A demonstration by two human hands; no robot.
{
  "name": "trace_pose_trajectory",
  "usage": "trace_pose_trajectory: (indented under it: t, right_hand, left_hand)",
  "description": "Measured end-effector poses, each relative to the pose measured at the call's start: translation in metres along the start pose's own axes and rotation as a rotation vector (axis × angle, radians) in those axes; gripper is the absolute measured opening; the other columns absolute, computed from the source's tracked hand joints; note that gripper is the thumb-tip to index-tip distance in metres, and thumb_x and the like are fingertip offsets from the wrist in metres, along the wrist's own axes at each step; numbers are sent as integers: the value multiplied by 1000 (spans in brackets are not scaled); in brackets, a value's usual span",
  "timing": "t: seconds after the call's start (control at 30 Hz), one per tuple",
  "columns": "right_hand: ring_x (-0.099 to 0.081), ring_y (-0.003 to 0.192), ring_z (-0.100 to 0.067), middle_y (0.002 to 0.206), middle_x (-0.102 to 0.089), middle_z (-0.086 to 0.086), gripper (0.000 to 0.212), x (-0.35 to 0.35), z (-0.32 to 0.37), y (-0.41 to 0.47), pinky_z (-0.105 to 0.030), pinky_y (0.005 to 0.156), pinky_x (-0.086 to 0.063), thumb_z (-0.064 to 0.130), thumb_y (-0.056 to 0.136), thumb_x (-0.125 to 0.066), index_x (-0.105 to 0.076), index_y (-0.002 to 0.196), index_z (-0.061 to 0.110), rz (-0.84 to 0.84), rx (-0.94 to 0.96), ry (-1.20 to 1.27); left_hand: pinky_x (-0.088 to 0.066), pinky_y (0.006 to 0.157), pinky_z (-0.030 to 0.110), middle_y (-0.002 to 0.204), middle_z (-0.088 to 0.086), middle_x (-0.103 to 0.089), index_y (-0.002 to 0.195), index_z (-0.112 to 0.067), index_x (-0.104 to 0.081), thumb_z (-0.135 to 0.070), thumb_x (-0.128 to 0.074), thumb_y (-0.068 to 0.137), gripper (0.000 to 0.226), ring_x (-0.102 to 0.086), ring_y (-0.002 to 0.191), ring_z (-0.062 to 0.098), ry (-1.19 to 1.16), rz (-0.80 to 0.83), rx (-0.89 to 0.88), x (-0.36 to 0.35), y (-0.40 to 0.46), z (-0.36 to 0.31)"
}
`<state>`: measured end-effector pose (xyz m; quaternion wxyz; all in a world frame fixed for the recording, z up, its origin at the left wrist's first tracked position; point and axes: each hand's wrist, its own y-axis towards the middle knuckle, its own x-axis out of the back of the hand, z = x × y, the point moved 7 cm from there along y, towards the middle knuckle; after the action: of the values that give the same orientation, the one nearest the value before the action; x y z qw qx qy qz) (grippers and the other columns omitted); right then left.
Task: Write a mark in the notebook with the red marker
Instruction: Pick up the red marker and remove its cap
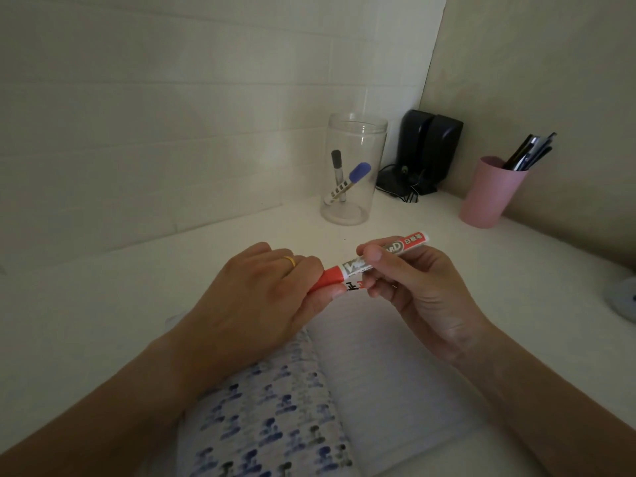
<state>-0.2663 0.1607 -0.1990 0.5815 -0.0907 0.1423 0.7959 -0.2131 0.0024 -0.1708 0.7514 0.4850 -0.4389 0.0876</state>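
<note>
The red marker (358, 265) is held level above the table, its white labelled barrel pointing right and its red cap to the left. My left hand (254, 297) is closed around the red cap. My right hand (409, 287) pinches the barrel with thumb and fingers. Below both hands lies the open notebook (389, 383): a blank white page on the right, a blue-patterned cover or page on the left. My forearms hide part of the notebook.
A clear jar (351, 170) with a black-capped and a blue-capped marker stands at the back. Black speakers (426, 149) with cables fill the corner. A pink cup (488, 192) of pens stands at the right. A grey object (624, 297) lies at the right edge.
</note>
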Motion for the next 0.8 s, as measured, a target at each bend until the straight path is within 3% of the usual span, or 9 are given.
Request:
trace_pose_trajectory:
  t: [0.1,0.27,0.37,0.47,0.57,0.67,0.73,0.8]
  right_hand:
    - [-66,62,-15,71,-73,-8,25,10,4,3,-22,59,-57,21,66,-81,-76,86,6,-39,-19,-23]
    - [-77,77,-22,86,-79,-16,34,64,10,13,-24,73,-63,12,62,-86,-76,93,1,-345,-2,-90]
    - [-78,85,-29,87,-81,-14,25,91,14,15,-33,82,-64,11,68,-91,-78,88,5,-479,37,-440]
    - [-77,78,-19,79,-81,-3,21,101,15,15,-33,77,-61,23,66,-94,-80,80,15,-553,59,-684]
    - [-75,75,-18,79,-80,-2,20,99,12,18,-34,76,-62,25,67,-94,-80,79,16,-534,57,-720]
    - [-78,81,-24,84,-82,-7,25,91,11,20,-32,79,-64,16,70,-91,-78,91,11,-451,35,-593]
    - [-79,86,-24,89,-83,-7,36,75,11,19,-29,79,-63,14,66,-89,-75,99,9,-337,21,-423]
    - [-78,88,-24,93,-83,-9,45,54,10,17,-27,78,-61,12,61,-86,-72,103,7,-220,16,-262]
  left_hand:
    - [-41,54,35,56,-5,-44,74,-16,-52,-51,-40,102,46,-38,48,17,22,11,42,-1,-1,4]
    - [-37,56,35,54,-3,-46,67,-19,-45,-48,-41,103,46,-42,51,20,37,12,128,-4,-5,14]
    - [-37,57,34,56,-3,-47,67,-20,-44,-49,-42,102,46,-42,53,19,30,35,132,-7,-6,15]
    - [-37,58,32,59,-6,-47,67,-22,-45,-53,-44,100,45,-43,56,17,10,81,129,-11,-7,15]
    - [-33,58,29,59,-8,-47,67,-24,-45,-56,-43,99,45,-42,55,14,4,105,139,-14,-8,17]
    - [-34,58,27,64,-11,-48,75,-24,-52,-56,-45,96,39,-44,56,12,-31,78,175,-11,-8,18]
    - [-35,60,25,76,-11,-52,94,-21,-60,-54,-51,94,34,-48,61,11,-53,41,202,-7,-8,18]
    - [-37,61,24,91,-4,-62,117,-17,-60,-53,-53,94,43,-51,66,12,-49,50,217,-6,-7,17]
